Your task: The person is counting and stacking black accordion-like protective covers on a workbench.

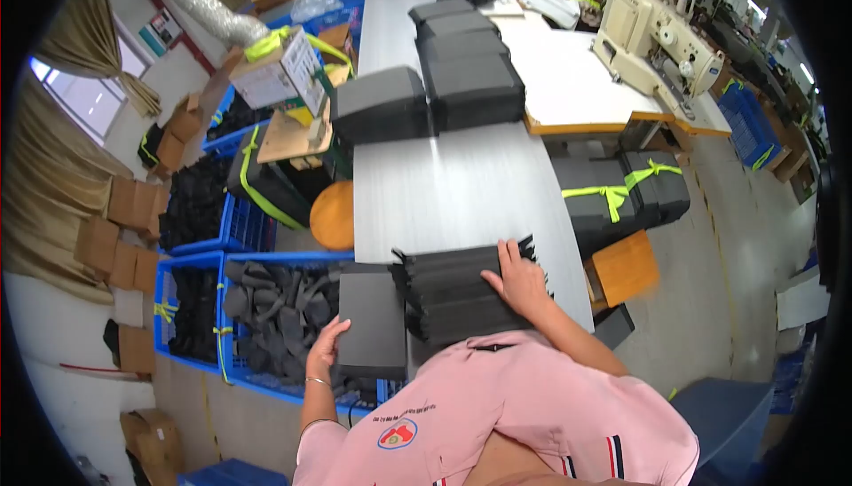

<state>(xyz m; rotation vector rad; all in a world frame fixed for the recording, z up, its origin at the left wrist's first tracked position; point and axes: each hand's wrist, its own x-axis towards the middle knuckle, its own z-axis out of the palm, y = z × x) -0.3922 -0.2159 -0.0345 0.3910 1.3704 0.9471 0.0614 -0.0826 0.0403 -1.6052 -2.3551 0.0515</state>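
Along the left edge of a dark grey flat rectangular panel, my left hand is closed, with the thumb side toward the panel's top face. I cannot tell whether it is one sheet or several. Just right of it lies a wide pile of black strip-like fabric pieces with ragged ends on both sides. My right hand rests on the pile's right part, fingers stretched out and spread, with nothing held. Both lie at the near end of a long pale grey table.
Stacks of dark grey panels stand farther up the table. A blue crate of grey offcuts is at the left, beside a round wooden stool. A sewing machine stands far right, above black bundles tied with yellow-green strips.
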